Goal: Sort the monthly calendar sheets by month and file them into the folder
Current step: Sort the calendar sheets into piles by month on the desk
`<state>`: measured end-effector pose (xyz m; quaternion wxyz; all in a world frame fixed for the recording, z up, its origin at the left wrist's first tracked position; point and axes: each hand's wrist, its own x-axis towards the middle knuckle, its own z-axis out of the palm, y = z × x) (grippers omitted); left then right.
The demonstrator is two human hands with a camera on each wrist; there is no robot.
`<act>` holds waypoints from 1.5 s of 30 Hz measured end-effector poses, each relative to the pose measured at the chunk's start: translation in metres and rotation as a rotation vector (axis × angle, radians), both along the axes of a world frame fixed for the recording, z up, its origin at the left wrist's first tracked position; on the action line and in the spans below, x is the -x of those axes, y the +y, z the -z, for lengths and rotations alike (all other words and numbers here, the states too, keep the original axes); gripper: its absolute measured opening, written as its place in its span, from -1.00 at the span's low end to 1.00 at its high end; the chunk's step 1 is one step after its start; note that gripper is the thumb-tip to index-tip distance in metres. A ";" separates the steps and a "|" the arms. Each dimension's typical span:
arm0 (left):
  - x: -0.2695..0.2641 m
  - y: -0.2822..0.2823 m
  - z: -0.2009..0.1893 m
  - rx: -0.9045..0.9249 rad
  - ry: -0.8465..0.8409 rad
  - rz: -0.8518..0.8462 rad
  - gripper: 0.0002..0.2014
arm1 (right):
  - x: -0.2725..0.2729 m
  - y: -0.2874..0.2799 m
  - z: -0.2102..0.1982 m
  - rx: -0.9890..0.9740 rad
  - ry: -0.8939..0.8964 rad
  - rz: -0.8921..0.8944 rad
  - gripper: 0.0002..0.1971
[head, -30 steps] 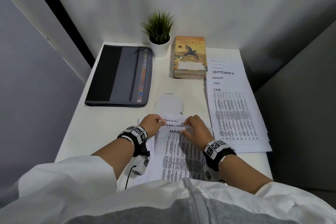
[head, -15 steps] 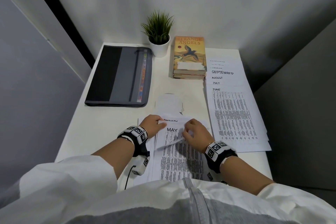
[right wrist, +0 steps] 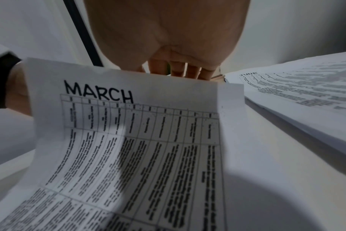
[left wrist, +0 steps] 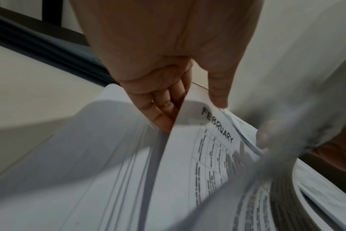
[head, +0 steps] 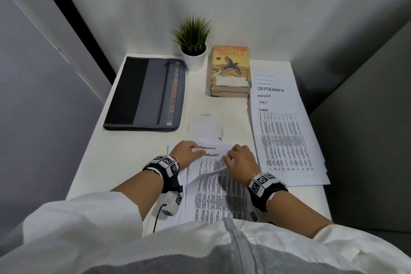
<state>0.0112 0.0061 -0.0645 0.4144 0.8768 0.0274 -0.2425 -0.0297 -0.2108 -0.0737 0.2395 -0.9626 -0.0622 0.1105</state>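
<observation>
A pile of calendar sheets [head: 213,196] lies at the table's front edge, with the JANUARY [head: 208,148] and FEBRUARY [head: 211,155] headings showing at its far end. My left hand [head: 195,151] pinches the top left corner of the February sheet [left wrist: 217,128], fingers [left wrist: 160,109] beneath and thumb on top. My right hand [head: 231,155] grips the top edge of the March sheet [right wrist: 128,132] and curls it up and back toward me. The dark grey zip folder [head: 144,93] lies closed at the back left.
A second fanned pile [head: 284,140] on the right shows JUNE to SEPTEMBER. Stacked books [head: 230,69] and a potted plant [head: 193,40] stand at the back. A pale round object [head: 206,127] lies beyond the hands. Walls close in on three sides.
A second ago JANUARY, FEBRUARY and MARCH showed; then a MAY sheet lay on top. Now the right hand has peeled the upper sheets back, baring FEBRUARY. The left hand stayed at its corner.
</observation>
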 end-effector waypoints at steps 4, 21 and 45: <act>0.000 0.002 0.000 -0.014 -0.028 0.011 -0.83 | -0.001 -0.001 -0.003 -0.035 -0.012 0.055 -0.64; 0.001 -0.003 -0.004 -0.039 -0.011 0.004 -0.82 | 0.001 -0.001 -0.008 -0.055 -0.058 0.002 -0.74; 0.003 -0.004 -0.003 0.192 0.121 -0.035 -0.70 | 0.006 -0.005 -0.002 -0.047 -0.007 -0.002 -0.74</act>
